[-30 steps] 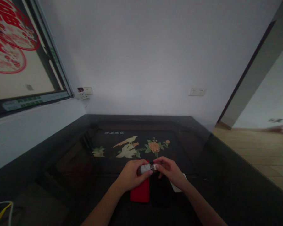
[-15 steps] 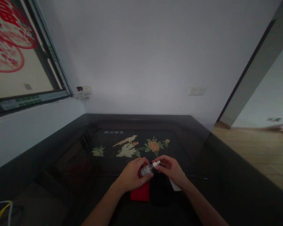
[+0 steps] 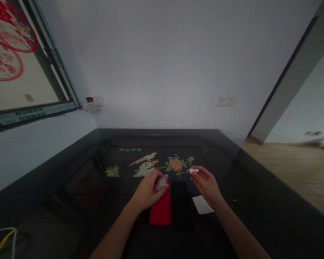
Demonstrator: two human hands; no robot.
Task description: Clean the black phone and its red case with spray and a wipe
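Observation:
My left hand [image 3: 148, 192] is wrapped round a small clear glass bottle [image 3: 161, 182], its neck uncapped and tilted up to the right. Between the fingers of my right hand [image 3: 207, 184] is a white dropper [image 3: 193, 171], whose thin glass tube points left, apart from the bottle. Beneath the left hand lies a flat red rectangular case [image 3: 160, 213]. Beside it, to the right, rests a flat black rectangular object [image 3: 181, 207]. A folded white cloth or tissue [image 3: 202, 205] lies under the right wrist, partly covered by it.
All this is on a glossy black table [image 3: 78, 183] with a bird-and-flower picture [image 3: 148, 167]. A pale wall with sockets [image 3: 225, 101] stands behind it. White and yellow cables [image 3: 5, 241] are at the lower left, a window [image 3: 29, 82] at the upper left.
The dropper has come out of the bottle; my right hand has carried it up and to the right. More of the red case, black object and white cloth shows now.

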